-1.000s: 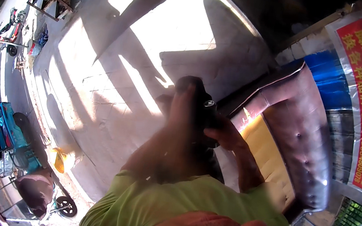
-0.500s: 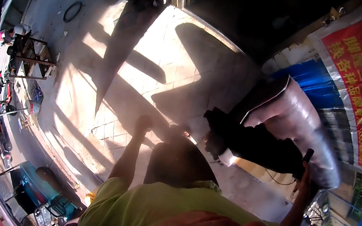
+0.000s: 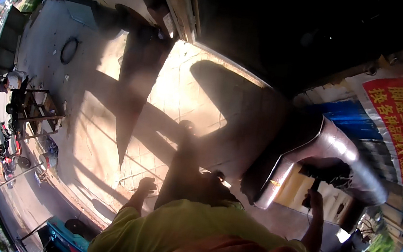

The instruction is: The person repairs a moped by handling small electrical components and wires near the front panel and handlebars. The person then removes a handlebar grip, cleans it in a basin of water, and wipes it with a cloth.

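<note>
Left hand point(image 3: 146, 186) out over pavement point(image 3: 108, 128), right hand point(image 3: 316, 200) raised beside sofa point(image 3: 331, 154), banner point(image 3: 400, 123) farther right.
</note>
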`<state>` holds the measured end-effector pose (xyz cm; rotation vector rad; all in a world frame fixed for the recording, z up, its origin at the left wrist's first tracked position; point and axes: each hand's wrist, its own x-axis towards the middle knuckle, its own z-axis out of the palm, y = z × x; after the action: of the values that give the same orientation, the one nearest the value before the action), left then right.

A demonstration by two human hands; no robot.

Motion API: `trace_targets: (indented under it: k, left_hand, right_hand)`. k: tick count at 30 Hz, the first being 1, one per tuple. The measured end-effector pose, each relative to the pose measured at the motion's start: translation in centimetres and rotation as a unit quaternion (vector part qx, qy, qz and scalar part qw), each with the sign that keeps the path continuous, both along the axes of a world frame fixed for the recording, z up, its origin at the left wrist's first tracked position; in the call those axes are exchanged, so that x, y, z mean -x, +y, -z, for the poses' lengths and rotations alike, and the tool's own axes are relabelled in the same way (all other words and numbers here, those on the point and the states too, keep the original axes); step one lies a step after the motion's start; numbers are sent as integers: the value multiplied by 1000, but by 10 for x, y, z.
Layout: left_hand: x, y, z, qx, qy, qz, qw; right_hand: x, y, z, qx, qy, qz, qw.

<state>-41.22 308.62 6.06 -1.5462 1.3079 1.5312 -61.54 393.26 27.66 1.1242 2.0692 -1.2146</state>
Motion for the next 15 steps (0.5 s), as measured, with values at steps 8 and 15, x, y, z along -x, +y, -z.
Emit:
trace_targets:
  k: [8,15]
  left_hand:
    - [387,-157,-42,111,118,207,965]
    - [739,-57,-149,130,246,299,913]
  right_hand:
    - [16,-221,-8,-37,-48,-256,965]
    - [131,-268,-56,-104,18,-219,970]
